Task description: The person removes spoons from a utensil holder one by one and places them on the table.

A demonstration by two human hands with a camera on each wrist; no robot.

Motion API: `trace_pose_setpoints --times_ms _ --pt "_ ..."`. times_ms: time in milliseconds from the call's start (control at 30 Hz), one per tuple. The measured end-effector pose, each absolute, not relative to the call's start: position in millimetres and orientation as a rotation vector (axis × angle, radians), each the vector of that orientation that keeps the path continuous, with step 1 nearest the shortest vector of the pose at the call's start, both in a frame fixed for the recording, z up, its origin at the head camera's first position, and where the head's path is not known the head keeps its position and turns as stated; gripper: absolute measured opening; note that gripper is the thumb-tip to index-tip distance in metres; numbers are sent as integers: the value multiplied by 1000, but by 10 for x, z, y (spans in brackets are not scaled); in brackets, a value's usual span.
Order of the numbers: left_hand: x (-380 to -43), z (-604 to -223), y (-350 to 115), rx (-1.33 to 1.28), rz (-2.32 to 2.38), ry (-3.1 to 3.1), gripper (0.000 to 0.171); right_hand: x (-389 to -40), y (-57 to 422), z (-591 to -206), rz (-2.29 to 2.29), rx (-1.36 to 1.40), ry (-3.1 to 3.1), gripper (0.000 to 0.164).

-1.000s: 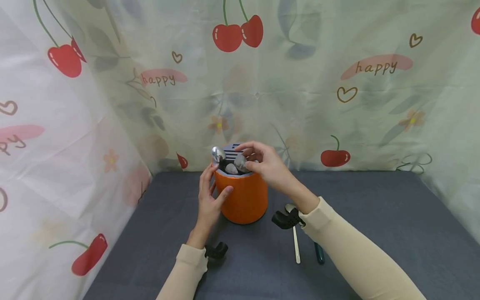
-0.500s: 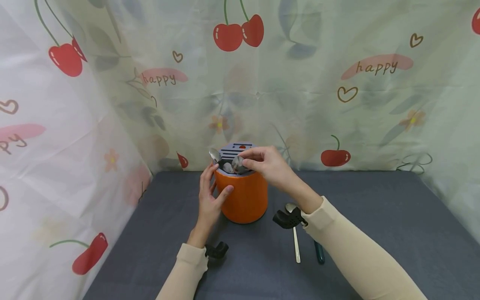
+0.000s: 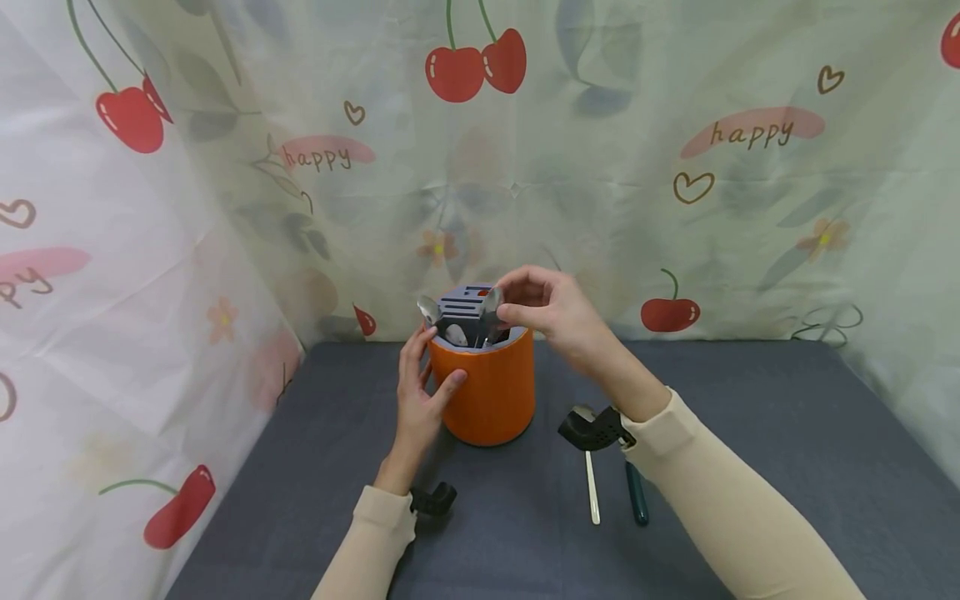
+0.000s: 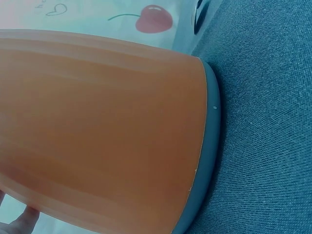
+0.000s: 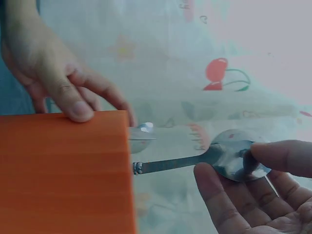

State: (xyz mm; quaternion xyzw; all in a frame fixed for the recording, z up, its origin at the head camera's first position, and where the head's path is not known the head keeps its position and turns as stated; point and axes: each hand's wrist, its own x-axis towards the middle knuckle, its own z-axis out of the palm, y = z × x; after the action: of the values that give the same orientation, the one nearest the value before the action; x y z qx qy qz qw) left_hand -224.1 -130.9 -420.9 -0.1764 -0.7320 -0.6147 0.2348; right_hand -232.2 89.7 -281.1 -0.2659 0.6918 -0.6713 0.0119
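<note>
An orange utensil holder [image 3: 491, 396] with a grey slotted top stands upright on the table. My left hand [image 3: 420, 400] grips its left side near the rim, thumb on the front. Above the holder my right hand [image 3: 555, 308] pinches a metal spoon [image 5: 239, 156] by its bowl, between thumb and fingers. The spoon's thin handle runs down into the holder, where its lower end is hidden. Another spoon [image 3: 430, 309] sticks up at the left rim, near my left fingertips, and a further spoon bowl [image 3: 455, 335] sits lower inside the opening.
Right of the holder, a spoon with a pale handle [image 3: 592, 492] lies on the dark grey tabletop [image 3: 510, 533]. Beside it lies a dark green handle [image 3: 637, 496], partly under my right forearm. Cherry-printed cloth [image 3: 585, 192] hangs behind and at the left.
My right hand has risen and shifted slightly right. The spoon it pinches stands higher out of the holder, its neck now showing. My left hand stays in place on the holder.
</note>
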Motion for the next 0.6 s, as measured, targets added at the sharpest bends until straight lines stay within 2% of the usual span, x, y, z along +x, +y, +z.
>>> trace_pose_setpoints --times_ms 600 --pt "-2239 -4215 -1306 -477 -1701 -2003 66 -2073 1246 -2462 -2642 -1018 1975 30"
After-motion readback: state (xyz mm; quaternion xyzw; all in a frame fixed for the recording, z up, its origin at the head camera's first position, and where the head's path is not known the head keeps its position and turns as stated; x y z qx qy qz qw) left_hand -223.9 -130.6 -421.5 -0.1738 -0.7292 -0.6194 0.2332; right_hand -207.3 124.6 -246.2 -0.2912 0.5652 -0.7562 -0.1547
